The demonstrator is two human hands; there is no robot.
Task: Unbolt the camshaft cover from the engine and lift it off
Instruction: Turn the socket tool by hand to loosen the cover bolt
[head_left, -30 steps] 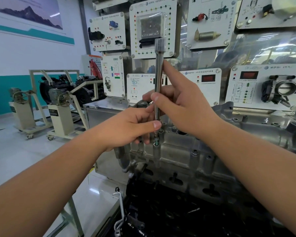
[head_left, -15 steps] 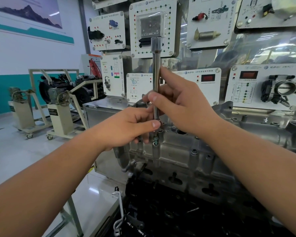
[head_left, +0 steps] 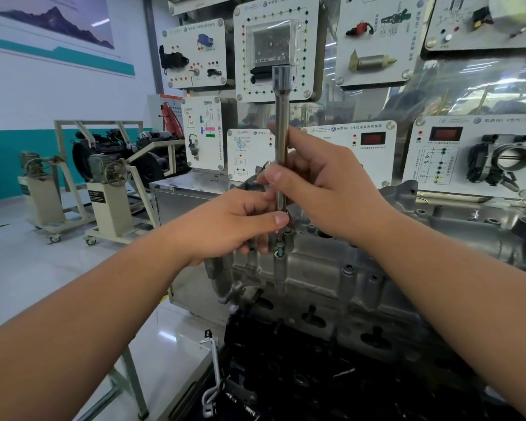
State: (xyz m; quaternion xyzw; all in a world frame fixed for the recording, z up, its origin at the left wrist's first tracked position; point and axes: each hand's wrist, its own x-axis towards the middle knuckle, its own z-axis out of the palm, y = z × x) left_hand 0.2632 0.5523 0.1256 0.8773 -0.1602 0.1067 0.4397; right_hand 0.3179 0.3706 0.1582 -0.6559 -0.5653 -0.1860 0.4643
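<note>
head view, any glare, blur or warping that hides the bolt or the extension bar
Head view: the extension bar and bolt are sharp; glare sits on the clear sheet behind; wide-angle warping bends the frame edges; the left hand and right hand cover the bar's lower end.

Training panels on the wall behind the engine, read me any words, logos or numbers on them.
Round logo beside the header on the white training panels: reads as "VW".
Header text in Chinese characters on those panels: too blurred to read.
Red display: no digits legible.
Extension bar, engine: no readable markings.
</note>
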